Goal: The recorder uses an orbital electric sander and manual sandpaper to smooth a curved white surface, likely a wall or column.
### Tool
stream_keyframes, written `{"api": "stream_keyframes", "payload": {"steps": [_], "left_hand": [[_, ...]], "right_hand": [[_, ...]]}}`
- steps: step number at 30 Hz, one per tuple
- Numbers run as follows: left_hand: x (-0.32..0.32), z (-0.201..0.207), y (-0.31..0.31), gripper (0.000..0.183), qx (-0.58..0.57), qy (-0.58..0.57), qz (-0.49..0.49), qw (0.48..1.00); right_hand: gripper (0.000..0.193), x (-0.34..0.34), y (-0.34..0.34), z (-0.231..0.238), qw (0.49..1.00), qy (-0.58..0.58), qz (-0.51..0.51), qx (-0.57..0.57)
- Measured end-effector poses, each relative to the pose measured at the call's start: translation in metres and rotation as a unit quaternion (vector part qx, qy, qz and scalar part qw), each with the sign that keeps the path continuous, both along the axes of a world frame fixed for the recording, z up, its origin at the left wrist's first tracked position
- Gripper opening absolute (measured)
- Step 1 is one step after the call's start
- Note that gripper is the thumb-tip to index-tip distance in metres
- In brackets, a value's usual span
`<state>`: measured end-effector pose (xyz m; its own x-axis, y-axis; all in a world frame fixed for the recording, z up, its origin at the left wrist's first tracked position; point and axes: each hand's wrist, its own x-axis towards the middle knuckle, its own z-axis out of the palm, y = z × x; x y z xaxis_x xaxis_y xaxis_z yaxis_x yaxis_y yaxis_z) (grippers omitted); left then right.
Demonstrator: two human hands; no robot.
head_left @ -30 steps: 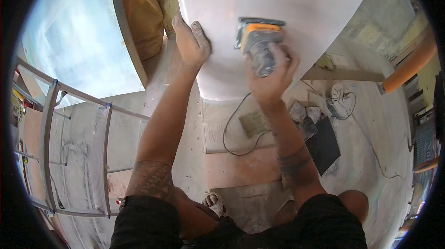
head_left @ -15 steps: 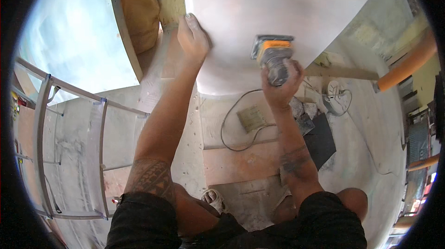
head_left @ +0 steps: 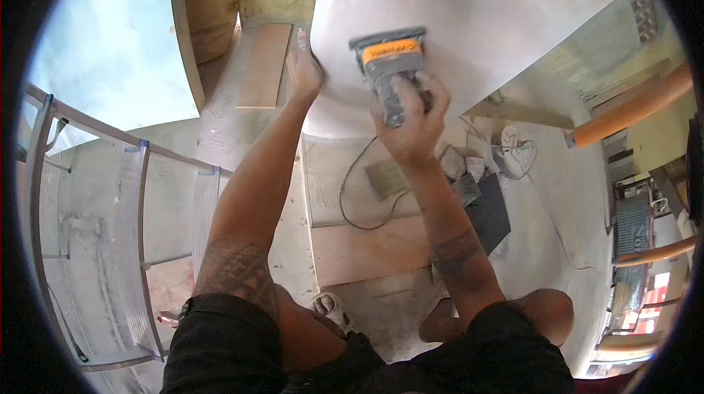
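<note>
My right hand (head_left: 414, 119) grips an orange and black electric sander (head_left: 392, 56), its flat pad against a large, smooth whitish panel (head_left: 469, 34). The fingers wrap round the sander's dark, dusty body. At the panel's left edge, my left hand (head_left: 303, 75) holds on, one digit pointing away from me and the other fingers mostly hidden. Below the panel, a grey power cord (head_left: 343, 192) loops across the floor.
An aluminium ladder (head_left: 139, 232) lies to the left, below a pale blue curved panel (head_left: 110, 42). Wooden boards (head_left: 367, 251), stone-like lumps (head_left: 453, 161) and a dark flat sheet (head_left: 493, 218) lie near my feet. Orange posts (head_left: 634, 108) stand at right.
The sander and my right hand have moved left and farther away across the panel. My left hand stays at the edge. The whole view has shifted slightly.
</note>
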<state>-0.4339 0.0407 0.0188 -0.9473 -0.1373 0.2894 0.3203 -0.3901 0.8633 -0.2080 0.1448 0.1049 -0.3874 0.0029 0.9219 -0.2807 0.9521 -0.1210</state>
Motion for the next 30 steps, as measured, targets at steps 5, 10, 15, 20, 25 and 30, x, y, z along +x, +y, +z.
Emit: {"api": "stream_keyframes", "payload": {"steps": [5, 10, 15, 20, 25, 30], "left_hand": [[0.01, 0.003, 0.023, 0.075, -0.079, -0.048, -0.004, 0.996], [0.005, -0.003, 0.012, 0.075, -0.09, -0.082, 0.006, 0.993], [0.013, 0.005, 0.022, 0.077, -0.11, -0.04, -0.015, 0.993], [-0.021, -0.018, -0.014, 0.076, -0.088, -0.019, 0.0, 0.996], [0.009, 0.028, -0.016, 0.08, -0.027, -0.068, -0.124, 0.99], [0.022, 0.079, -0.038, 0.077, 0.055, -0.104, -0.105, 0.987]], "right_hand": [[0.06, 0.008, 0.017, -0.009, 0.997, -0.005, -0.047, 0.062], [0.064, -0.004, -0.003, 0.07, 0.991, 0.058, -0.092, 0.083], [0.068, -0.017, -0.009, 0.153, 0.99, 0.101, -0.083, 0.059], [0.066, -0.023, -0.043, 0.134, 0.991, 0.098, -0.084, 0.025], [0.058, -0.004, -0.023, 0.022, 0.999, -0.012, -0.041, -0.015], [0.056, 0.003, -0.005, -0.03, 0.998, 0.014, -0.051, -0.02]]}}
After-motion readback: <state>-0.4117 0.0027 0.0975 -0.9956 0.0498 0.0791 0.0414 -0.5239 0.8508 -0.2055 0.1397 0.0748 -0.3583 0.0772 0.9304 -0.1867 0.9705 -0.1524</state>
